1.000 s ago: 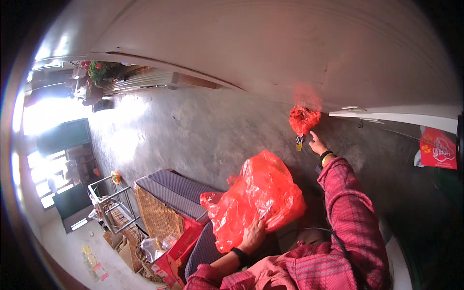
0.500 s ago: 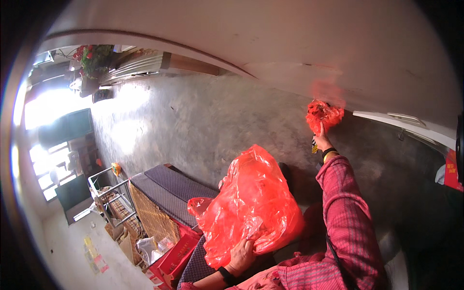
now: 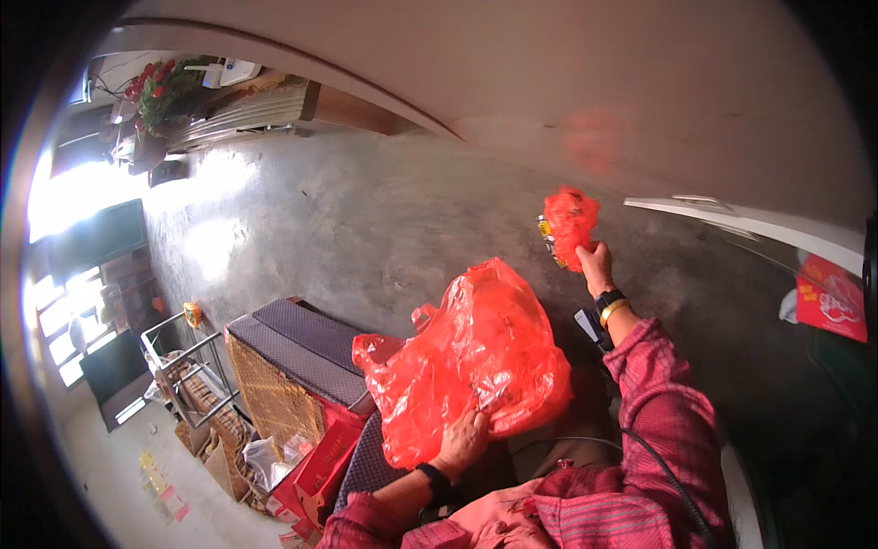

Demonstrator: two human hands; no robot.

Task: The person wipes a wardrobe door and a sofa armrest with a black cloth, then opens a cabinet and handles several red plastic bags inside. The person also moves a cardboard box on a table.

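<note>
A large red plastic bag (image 3: 485, 339), thin and puffed up, spreads over my lap. My left hand (image 3: 465, 439) is closed on its near edge. Out ahead to the right, my right hand (image 3: 596, 265) grips the lower end of a smaller, crumpled red plastic bag (image 3: 571, 220). Dark patches show through the small bag; what they are I cannot make out. Beside its left edge is a small yellow, black and white item (image 3: 548, 234), partly hidden by the bag.
A pale glossy surface (image 3: 622, 82) runs across the far side, with a white handled panel (image 3: 700, 210) at its right. A red printed box (image 3: 830, 300) is at far right. On the left are a dark padded seat (image 3: 302, 339), a metal frame (image 3: 197, 366) and a red carton (image 3: 329, 462).
My right hand has drawn back slightly with the small bag, which now looks narrower and more upright. The left hand keeps its hold on the large bag. The view has turned a little.
</note>
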